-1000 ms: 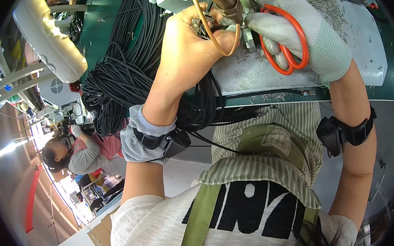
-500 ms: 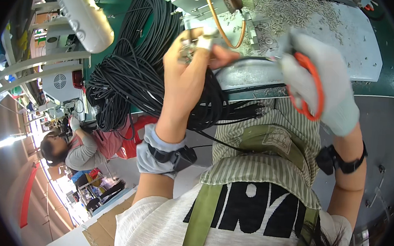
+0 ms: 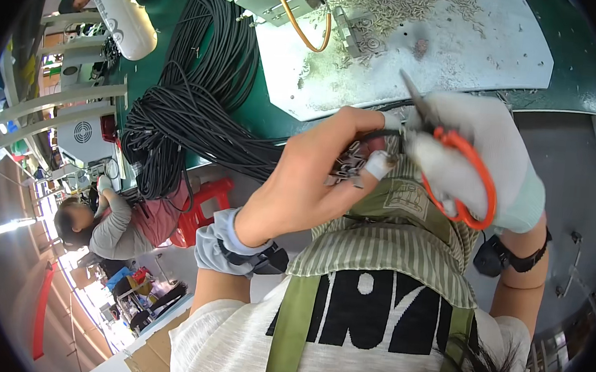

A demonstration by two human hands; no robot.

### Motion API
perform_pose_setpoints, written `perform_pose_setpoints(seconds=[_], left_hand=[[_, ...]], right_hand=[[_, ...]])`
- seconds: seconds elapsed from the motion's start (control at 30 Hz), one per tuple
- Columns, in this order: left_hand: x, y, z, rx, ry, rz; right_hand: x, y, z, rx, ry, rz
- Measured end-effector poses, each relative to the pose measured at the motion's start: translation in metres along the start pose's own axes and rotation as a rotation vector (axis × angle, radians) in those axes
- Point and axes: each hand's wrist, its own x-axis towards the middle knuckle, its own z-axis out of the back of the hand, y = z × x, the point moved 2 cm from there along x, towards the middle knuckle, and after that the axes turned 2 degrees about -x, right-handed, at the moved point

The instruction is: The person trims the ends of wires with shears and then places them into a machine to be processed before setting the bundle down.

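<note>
My bare left hand (image 3: 312, 177) grips a bundle of black cables (image 3: 358, 164) by its cut ends, which show as a cluster of pale wire tips beside my taped fingertip. My right hand (image 3: 470, 146), in a white glove, holds orange-handled scissors (image 3: 461, 177) with the blades pointing up and left, right next to the cable ends. Both hands are close to my chest, below the edge of the green workbench (image 3: 567, 87). The held cables run left into a big heap of black cables (image 3: 193, 103) draped over the bench.
A white work plate (image 3: 473, 53) strewn with small wire clippings lies on the bench, with a grey fixture and an orange hose (image 3: 302, 27) at its far end. A red stool (image 3: 203, 203) and another seated person (image 3: 112, 221) are at the left.
Both hands have come down from the fixture on the bench toward my chest. The left hand brought the cable ends along, and the scissors now sit beside them.
</note>
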Motion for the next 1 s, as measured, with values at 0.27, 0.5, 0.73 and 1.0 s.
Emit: perform_pose_setpoints(seconds=[0.27,0.5,0.73,1.0], left_hand=[[0.004,0.000,0.010,-0.359,0.268,0.232],[0.005,0.002,0.006,-0.427,0.157,0.254],[0.008,-0.003,0.006,-0.403,-0.107,0.339],[0.007,-0.004,-0.001,-0.241,-0.278,0.233]], right_hand=[[-0.012,0.009,0.001,-0.752,-0.075,0.277],[-0.010,0.000,-0.001,-0.396,-0.166,0.142],[-0.007,-0.006,-0.021,-0.909,-0.641,0.474],[-0.009,-0.015,-0.043,-0.964,-0.562,0.351]])
